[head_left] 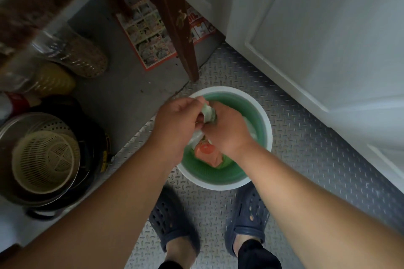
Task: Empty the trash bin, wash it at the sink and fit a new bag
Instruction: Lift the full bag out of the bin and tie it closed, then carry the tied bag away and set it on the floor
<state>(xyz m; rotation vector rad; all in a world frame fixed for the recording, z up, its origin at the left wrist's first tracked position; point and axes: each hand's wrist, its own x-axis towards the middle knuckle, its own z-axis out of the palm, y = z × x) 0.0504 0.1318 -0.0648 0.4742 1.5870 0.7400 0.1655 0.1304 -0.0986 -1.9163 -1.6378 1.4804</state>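
— Where are your hands?

— My left hand (175, 122) and right hand (227, 131) are pressed together, both pinching the bunched bag neck (208, 113).

— And the bin?

— The bin (265, 124) stands upright directly below, between my feet; I'd lift straight up.

One head-worn, wide-angle camera gave the only view. It looked almost straight down from standing height past both forearms to the floor (306, 148), with the person's own feet at the lower edge. The round trash bin (267, 135) sat near the picture's middle, close below the lens. A white door (328, 39) filled the upper right, and a wooden leg (175, 17) crossed the top, bent by the lens.
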